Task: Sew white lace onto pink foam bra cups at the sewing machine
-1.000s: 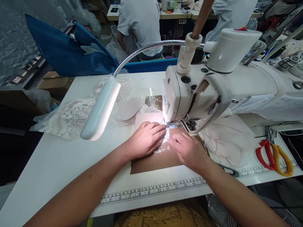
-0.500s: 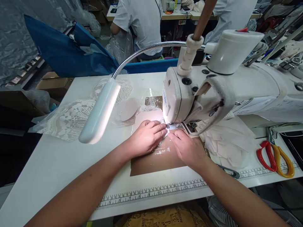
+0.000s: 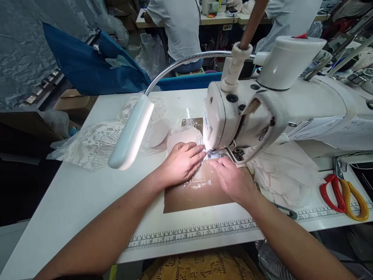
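Your left hand (image 3: 183, 164) lies flat over the work, fingers straight and close together, fingertips just beside the needle area of the white sewing machine (image 3: 221, 112). Under and beyond it, the pale pink piece (image 3: 183, 136) with lace along its edge lies on the bench (image 3: 87, 210), to the left of the machine head. Your right hand (image 3: 233, 177) is curled on the other side, thumb and forefinger near the needle; the fingertips are too small and glaring to tell whether they pinch the edge of the material. Both hands are over a brown sheet (image 3: 192, 200), which has shiny clear film on it.

At your left, white lace (image 3: 93, 140) spreads out, with a round pale piece (image 3: 159, 133) nearer the work and a lamp (image 3: 131, 132) hanging above on its bent metal neck. To your right, a pile of pale fabric pieces (image 3: 285, 171) sits beside the machine, and scissors (image 3: 332, 194) with red and yellow handles lie beyond it. A printed ruler strip (image 3: 198, 235) runs along the bench's near edge.
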The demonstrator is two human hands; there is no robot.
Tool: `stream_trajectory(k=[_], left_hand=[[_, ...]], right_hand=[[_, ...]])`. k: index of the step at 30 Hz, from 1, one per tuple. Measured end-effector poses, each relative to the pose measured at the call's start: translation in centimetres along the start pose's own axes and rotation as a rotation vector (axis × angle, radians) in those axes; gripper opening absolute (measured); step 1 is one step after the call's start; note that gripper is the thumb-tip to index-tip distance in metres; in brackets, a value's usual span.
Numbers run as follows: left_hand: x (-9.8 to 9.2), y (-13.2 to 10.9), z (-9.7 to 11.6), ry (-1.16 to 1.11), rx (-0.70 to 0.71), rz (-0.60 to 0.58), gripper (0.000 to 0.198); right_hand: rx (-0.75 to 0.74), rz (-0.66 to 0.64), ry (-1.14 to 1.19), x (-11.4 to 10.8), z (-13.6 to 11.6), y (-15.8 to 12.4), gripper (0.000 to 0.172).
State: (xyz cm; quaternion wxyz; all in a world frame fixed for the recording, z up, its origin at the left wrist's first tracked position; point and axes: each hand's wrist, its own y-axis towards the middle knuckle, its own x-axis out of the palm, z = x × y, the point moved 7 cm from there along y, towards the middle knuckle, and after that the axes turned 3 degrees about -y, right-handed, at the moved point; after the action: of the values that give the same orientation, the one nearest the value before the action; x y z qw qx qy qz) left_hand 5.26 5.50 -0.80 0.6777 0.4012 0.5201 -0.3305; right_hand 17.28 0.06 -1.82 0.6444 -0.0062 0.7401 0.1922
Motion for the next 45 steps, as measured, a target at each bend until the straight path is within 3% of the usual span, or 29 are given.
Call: stream_trajectory(k=[4,8,11,15,26,35,45], left_hand=[[0.3,0.0,-0.2,0.054,-0.015,-0.029,0.037],[-0.5,-0.5,-0.4,0.080,-0.133,-0.106,0.048],[-1.4,-1.1,0.0,0.025,-0.203,-0.196,0.055],[-2.0,-1.5,1.3,-0.119,-0.169,-0.264,0.048],[-0.9,-1.1,3.3,-0.217,-0.014,-0.116,0.031],[0.6,-1.2,3.3,-0.077,0.030,-0.140,0.037],[0.3,-1.1,3.5,-0.041,0.016,-0.108,0.035]], right_hand=[[-0.025,0.005,0.046,-0.1,0.0,-0.1,0.039],[-0.061,0.028,0.082,-0.4,0.2,-0.4,0.039],[-0.053,0.037,0.074,-0.7,0.6,-0.5,0.034],[-0.023,0.032,0.057,-1.0,1.2,-0.6,0.032],[-0.261,-0.178,0.236,-1.3,-0.5,-1.7,0.026],[-0.261,-0.188,0.203,-1.1,-0.8,-1.9,0.021],[-0.216,-0.194,0.229,-1.2,-0.6,-1.9,0.022]])
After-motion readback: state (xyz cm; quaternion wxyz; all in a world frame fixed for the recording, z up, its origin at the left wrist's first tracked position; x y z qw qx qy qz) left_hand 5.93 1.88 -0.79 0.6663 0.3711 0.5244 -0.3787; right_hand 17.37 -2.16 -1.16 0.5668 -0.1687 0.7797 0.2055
